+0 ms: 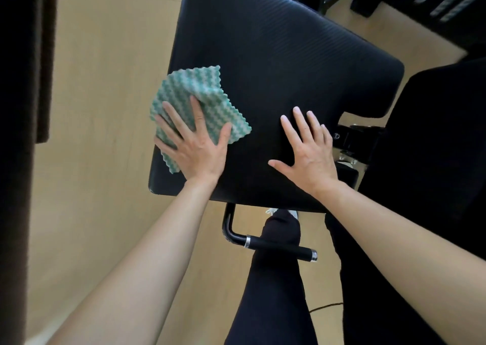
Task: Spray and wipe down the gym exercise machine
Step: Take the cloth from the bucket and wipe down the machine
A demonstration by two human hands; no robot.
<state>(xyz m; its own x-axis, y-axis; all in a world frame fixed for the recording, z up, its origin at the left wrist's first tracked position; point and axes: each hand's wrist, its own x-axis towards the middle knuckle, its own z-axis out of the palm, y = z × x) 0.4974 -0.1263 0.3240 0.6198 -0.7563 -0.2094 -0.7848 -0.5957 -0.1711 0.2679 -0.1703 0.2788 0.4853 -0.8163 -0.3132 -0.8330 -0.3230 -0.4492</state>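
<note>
- Here, my left hand lies flat at centre left, fingers straight and spread, pressing the zigzag-edged, green-and-white waffle-textured cloth.
- My right hand rests flat, fingers splayed, on the machine's black, ribbed, round-cornered surface.

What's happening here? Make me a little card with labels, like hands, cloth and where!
left hand: flat, fingers spread, pressing on the green-and-white cloth
right hand: flat on the black seat pad, holding nothing
cloth place: at the pad's left edge, sticking a bit past it
under the pad: black handle bar with silver rings
floor: light wood colour
</note>
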